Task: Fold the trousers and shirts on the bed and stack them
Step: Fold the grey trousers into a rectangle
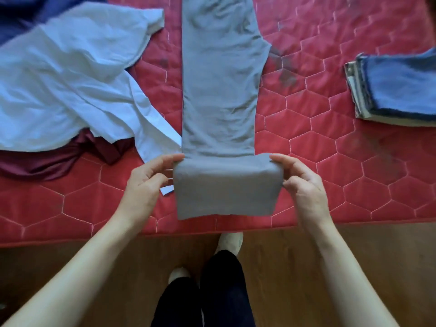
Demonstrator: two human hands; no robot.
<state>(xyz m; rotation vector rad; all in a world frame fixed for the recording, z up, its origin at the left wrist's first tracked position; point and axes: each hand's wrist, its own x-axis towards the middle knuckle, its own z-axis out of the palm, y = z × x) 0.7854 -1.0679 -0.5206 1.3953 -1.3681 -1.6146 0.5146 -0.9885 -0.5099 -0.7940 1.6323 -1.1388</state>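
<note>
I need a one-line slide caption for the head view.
Both hands lift the grey trousers' hem on the red bed.

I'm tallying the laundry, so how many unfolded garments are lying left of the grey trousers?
3 visible: a pale blue shirt spread widest, a maroon garment under its near edge, and a dark blue one at the far left corner. More may be hidden underneath or out of frame.

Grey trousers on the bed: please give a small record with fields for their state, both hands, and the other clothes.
trousers: grey trousers lie lengthwise on the red bed, near end turned up
left hand: left hand pinches the left corner of the fold
right hand: right hand pinches the right corner
unfolded: light blue shirt over a maroon garment, left
folded: blue stack, right
</note>
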